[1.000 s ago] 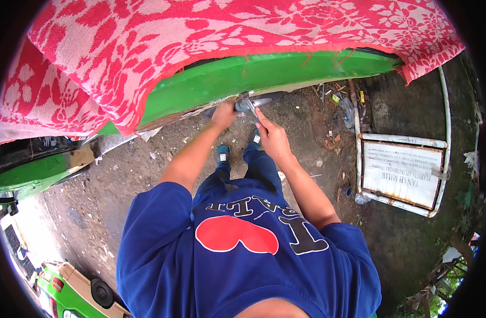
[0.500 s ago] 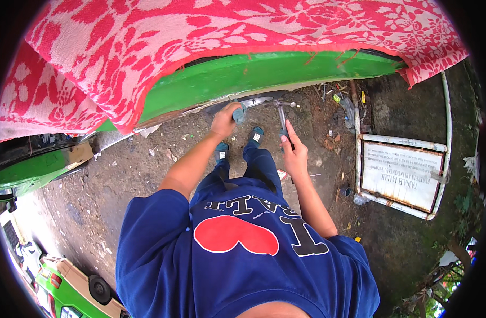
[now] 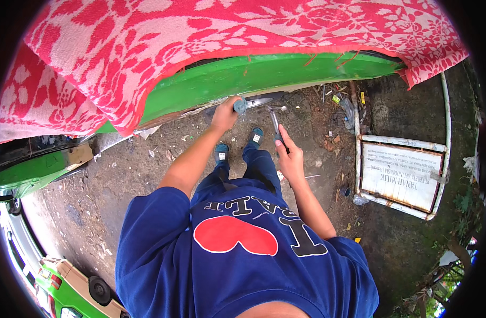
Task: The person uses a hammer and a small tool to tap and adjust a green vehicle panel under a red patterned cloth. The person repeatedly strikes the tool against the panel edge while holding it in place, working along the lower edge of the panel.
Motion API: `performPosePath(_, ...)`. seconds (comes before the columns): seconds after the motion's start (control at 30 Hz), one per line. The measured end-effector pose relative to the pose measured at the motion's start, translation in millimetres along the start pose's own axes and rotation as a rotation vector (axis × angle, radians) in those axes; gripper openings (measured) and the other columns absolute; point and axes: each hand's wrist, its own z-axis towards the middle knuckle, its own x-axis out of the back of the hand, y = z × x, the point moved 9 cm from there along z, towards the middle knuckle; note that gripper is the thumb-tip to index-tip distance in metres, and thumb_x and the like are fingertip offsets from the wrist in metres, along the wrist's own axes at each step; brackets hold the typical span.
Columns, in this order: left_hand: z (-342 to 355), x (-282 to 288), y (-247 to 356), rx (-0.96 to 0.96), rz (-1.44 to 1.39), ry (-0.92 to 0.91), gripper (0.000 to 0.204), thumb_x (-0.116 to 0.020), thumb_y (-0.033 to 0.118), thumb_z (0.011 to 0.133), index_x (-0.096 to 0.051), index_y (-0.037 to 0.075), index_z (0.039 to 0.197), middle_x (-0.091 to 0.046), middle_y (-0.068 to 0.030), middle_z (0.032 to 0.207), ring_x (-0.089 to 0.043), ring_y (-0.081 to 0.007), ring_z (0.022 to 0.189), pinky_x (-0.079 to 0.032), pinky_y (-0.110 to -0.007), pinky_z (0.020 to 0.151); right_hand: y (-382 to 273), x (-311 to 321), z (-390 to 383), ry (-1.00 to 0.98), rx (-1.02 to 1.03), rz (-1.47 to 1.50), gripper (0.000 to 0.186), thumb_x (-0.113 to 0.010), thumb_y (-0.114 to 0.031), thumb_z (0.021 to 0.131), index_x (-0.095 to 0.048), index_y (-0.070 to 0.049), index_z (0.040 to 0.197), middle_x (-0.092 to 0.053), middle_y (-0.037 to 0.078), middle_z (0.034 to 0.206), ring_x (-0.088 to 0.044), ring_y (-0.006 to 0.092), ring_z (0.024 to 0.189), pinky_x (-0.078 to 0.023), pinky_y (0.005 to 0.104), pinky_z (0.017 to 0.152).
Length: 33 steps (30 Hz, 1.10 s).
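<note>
Just below the lower edge of the green vehicle panel (image 3: 216, 79), my left hand (image 3: 225, 114) is closed around a tool with a round grey-blue end (image 3: 239, 106). A shiny flat metal piece (image 3: 260, 102) reaches right from it; whether the two are one part I cannot tell. In my right hand (image 3: 291, 161) is a hammer (image 3: 274, 121), gripped by its dark handle with the metal shaft and head pointing up. The hammer head lies close to the right end of the metal piece; contact between them cannot be made out.
A red-and-pink patterned blanket (image 3: 227, 26) drapes over the green vehicle. My feet (image 3: 256, 139) stand on dirt ground with scattered litter. On the right lies a white sign in a pipe frame (image 3: 402, 177). A green and beige car (image 3: 68, 281) is parked at lower left.
My left hand and its tool have moved up slightly toward the panel. My right hand has shifted a little left and down, and the hammer head has dropped slightly.
</note>
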Motion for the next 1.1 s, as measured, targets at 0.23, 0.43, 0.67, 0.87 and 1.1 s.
performPosePath(0.23, 15.2, 1.9, -14.8, 0.175, 0.012, -0.039, 0.038, -0.062, -0.003, 0.080, -0.061, 0.009, 0.116, -0.068, -0.0186, 0.114, -0.062, -0.0424, 0.108, -0.053, -0.046, 0.088, -60.6, -25.1, 10.5, 0.050, 0.432, -0.251, 0.048, -0.063, -0.011, 0.096, -0.056, -0.019, 0.143, -0.064, 0.017, 0.085, -0.065, 0.0330, 0.072, -0.053, 0.0415, 0.073)
performPosePath(0.43, -17.5, 5.6, -39.9, 0.087, -0.026, -0.032, 0.041, -0.064, -0.007, 0.078, -0.061, 0.008, 0.116, -0.067, -0.0170, 0.115, -0.063, -0.0396, 0.109, -0.052, -0.044, 0.091, -44.2, -36.8, 16.4, 0.020, 0.336, -0.123, 0.045, -0.060, -0.008, 0.098, -0.057, -0.011, 0.142, -0.062, 0.015, 0.080, -0.059, 0.0253, 0.068, -0.049, 0.0354, 0.069)
performPosePath(0.67, -28.3, 2.4, 4.9, -0.112, -0.049, -0.062, 0.044, -0.065, -0.009, 0.074, -0.060, 0.007, 0.114, -0.065, -0.0144, 0.119, -0.062, -0.0383, 0.113, -0.053, -0.043, 0.092, -26.1, -12.7, 10.2, 0.045, 0.185, 0.032, 0.045, -0.063, -0.006, 0.097, -0.057, -0.009, 0.141, -0.067, 0.014, 0.088, -0.061, 0.0164, 0.075, -0.051, 0.0286, 0.076)
performPosePath(0.87, -20.0, 5.6, 8.1, -0.064, -0.070, -0.019, 0.040, -0.064, -0.008, 0.075, -0.060, 0.007, 0.113, -0.065, -0.0151, 0.118, -0.062, -0.0386, 0.111, -0.053, -0.043, 0.091, -18.1, -7.6, 5.0, 0.056, 0.134, 0.071, 0.045, -0.062, -0.006, 0.097, -0.056, -0.009, 0.142, -0.072, 0.018, 0.105, -0.067, 0.0169, 0.089, -0.052, 0.0299, 0.084)
performPosePath(1.1, -17.3, 2.2, 2.6, -0.092, -0.058, -0.029, 0.039, -0.063, -0.007, 0.076, -0.060, 0.007, 0.112, -0.065, -0.0155, 0.117, -0.062, -0.0391, 0.110, -0.052, -0.043, 0.090, -9.7, -6.5, 1.1, 0.054, 0.117, 0.039, 0.045, -0.062, -0.007, 0.097, -0.056, -0.009, 0.142, -0.071, 0.020, 0.113, -0.069, 0.0189, 0.094, -0.052, 0.0312, 0.086)
